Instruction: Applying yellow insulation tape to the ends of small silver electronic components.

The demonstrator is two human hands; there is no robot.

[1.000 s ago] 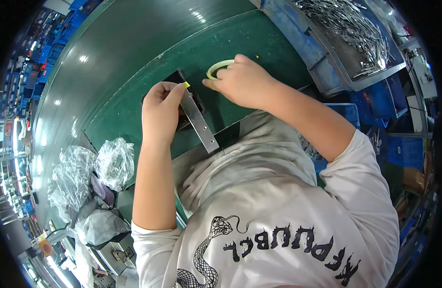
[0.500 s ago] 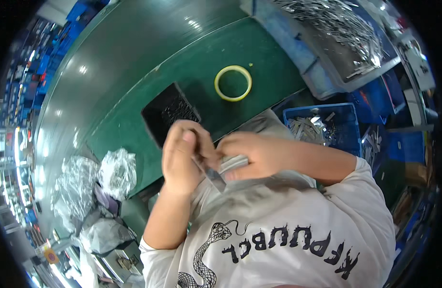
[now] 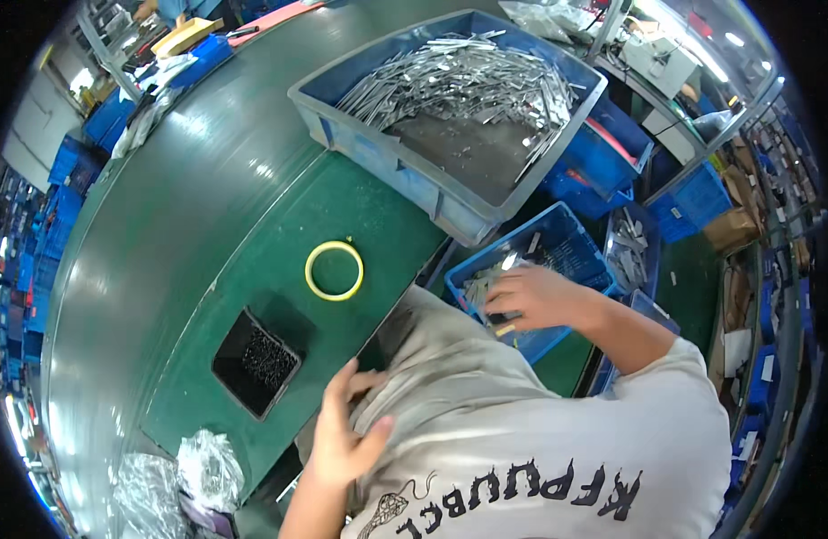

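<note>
My right hand (image 3: 541, 298) reaches over the near-left part of a small blue bin (image 3: 571, 334), its fingers stretched out and slightly apart. Loose flat metal strips (image 3: 477, 289) lie in that bin beside the fingertips; partly covered by the hand, they are hard to make out. Above my lap, my left hand (image 3: 344, 440) is open, thumb and fingers spread, with nothing in it. A black tray (image 3: 230, 366) of small dark parts (image 3: 268, 361) stands on the green table just beyond it.
A yellow tape roll (image 3: 309, 269) lies on the green table (image 3: 279, 260). A large blue-grey crate (image 3: 414, 184) heaped with thin metal strips (image 3: 450, 76) stands at the back. Crumpled clear plastic bags (image 3: 209, 467) sit at lower left. More blue bins (image 3: 631, 247) are at right.
The view has swung to the right. My hands, together over grey metal pieces before, are now apart. The right has moved to the small blue bin; the left has opened and holds none of them.
</note>
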